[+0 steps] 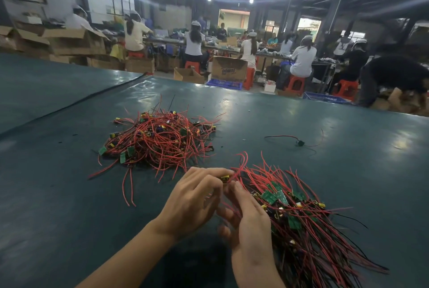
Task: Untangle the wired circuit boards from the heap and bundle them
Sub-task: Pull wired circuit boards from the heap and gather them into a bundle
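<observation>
both hands on one board

far left i see the tangled heap (pixel 160 139) on the green table (pixel 58 195). nearer me, my left hand (pixel 195 199) pinches a wired board (pixel 226 177) at its yellow part, and my right hand (pixel 246 220) pinches its red wires. the combed pile (pixel 301 218) lies against my right hand, with a stray board (pixel 299 142) beyond.

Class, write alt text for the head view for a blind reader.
The left hand and right hand pinch one red-wired circuit board above a dark green table. A sorted bundle lies right; the tangled heap sits beyond.
</observation>
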Available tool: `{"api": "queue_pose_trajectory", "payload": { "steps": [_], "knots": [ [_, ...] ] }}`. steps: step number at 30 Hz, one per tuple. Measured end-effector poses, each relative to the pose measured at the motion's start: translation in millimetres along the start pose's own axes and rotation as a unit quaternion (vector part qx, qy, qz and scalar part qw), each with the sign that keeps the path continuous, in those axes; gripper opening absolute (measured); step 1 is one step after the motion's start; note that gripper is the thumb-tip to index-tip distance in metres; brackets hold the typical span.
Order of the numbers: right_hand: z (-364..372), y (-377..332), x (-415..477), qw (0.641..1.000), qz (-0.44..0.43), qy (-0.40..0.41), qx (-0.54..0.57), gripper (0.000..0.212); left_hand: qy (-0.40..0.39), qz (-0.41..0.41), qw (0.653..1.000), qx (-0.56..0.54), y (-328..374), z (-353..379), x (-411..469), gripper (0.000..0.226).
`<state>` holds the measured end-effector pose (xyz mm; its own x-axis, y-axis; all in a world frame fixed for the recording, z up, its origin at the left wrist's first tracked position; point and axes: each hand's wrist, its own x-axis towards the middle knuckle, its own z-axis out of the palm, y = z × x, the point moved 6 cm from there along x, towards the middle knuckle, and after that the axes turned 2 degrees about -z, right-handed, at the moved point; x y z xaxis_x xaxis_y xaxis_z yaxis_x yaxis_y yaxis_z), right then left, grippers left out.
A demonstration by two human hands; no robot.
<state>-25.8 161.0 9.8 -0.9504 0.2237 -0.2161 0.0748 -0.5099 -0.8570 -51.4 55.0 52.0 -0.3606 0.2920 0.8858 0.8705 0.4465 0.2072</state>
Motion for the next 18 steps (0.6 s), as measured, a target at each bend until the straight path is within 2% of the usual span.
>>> {"api": "queue_pose_trajectory", "payload": {
  "steps": [5, 8, 11, 16, 18],
  "knots": [
    [-2, -10, 1, 0.998, -0.061, -0.011, -0.012, 0.031, 0.009, 0.011, 1.0, -0.022, 9, 2, 2, 0.023],
    [-3, -13, 1, 0.996, -0.085, 0.01, -0.003, 0.01, 0.015, 0.003, 0.999, -0.029, 9, 2, 2, 0.024],
    [-10, -12, 8, 0.994, -0.102, 0.023, -0.008, 0.011, 0.012, -0.005, 0.999, -0.039, 8, 2, 1, 0.022],
    [-17, -15, 12, 0.989, -0.138, 0.057, -0.004, 0.008, 0.048, 0.003, 0.998, 0.04, 11, -2, 2, 0.025],
    [-21, -16, 13, 0.987, -0.14, 0.079, 0.014, 0.014, 0.028, 0.03, 0.998, 0.055, 18, 2, 2, 0.019]
  ]
}}
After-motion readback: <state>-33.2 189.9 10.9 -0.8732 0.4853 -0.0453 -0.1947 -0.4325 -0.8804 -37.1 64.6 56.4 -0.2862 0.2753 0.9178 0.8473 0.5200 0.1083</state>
